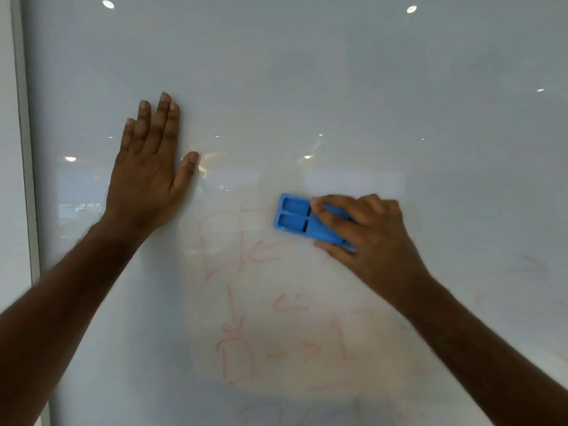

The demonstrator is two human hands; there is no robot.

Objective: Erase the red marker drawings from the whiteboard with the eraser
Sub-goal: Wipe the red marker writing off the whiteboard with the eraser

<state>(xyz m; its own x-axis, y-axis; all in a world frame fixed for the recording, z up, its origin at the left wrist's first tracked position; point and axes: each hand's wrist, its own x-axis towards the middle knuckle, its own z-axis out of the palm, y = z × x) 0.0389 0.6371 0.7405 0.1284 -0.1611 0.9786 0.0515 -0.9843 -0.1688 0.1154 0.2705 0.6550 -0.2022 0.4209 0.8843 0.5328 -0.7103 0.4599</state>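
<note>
A glossy whiteboard fills the view. Faint red marker drawings of arched shapes and arrows cover its lower middle. My right hand grips a blue plastic eraser and holds it flat against the board at the upper right of the drawings. Its fingers and thumb curl over the eraser's right half and hide that part. My left hand lies flat on the board up and to the left of the drawings, fingers straight and pointing upward.
The board's grey metal frame runs down the left side, with a pale wall beyond it. Faint grey smudges mark the board at the right. Ceiling lights reflect in the surface.
</note>
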